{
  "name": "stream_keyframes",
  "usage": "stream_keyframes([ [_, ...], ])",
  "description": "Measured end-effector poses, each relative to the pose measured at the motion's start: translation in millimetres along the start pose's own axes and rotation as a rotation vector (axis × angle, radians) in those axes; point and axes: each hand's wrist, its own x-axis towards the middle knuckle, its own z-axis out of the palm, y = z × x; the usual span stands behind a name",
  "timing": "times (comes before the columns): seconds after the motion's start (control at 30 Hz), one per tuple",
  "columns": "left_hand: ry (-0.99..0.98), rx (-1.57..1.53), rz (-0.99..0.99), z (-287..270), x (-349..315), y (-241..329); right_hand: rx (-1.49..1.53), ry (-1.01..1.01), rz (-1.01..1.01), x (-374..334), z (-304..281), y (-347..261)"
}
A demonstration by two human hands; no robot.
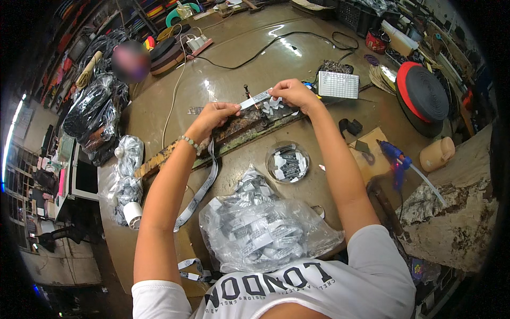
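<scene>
Between my hands a white printed label ribbon (255,100) is stretched taut over a rusty metal bar (234,127). My left hand (215,117) pinches one end, and the ribbon's long tail (202,194) hangs below it toward me. The other end is pinched by my right hand (295,94), its fingers closed. Just behind the ribbon, a thin dark upright piece (246,89) rises from the bar. Cut white label pieces (273,106) lie on the bar below my right hand. Nearer to me, a round clear tub (287,162) holds several folded labels.
In front of my body lies a clear plastic bag (260,228) full of labels. A white spool (133,215) is at left, near black plastic bundles (95,111). On the right are a blue glue gun (394,152), a webbing roll (422,93) and a white gridded box (338,85). Cables cross the table's far side.
</scene>
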Motion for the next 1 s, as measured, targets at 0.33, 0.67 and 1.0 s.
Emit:
stream_keyframes([
  [0.33, 0.041, 0.032, -0.065, 6, 0, 3, 0.027, 0.009, -0.002, 1, -7, 4],
  [0.67, 0.099, 0.071, -0.035, 10, -2, -1, -0.006, 0.003, 0.012, 9, -9, 17],
  [1.0, 0.122, 0.045, 0.050, 9, -6, -6, 0.153, 0.099, -0.051, 7, -2, 15],
])
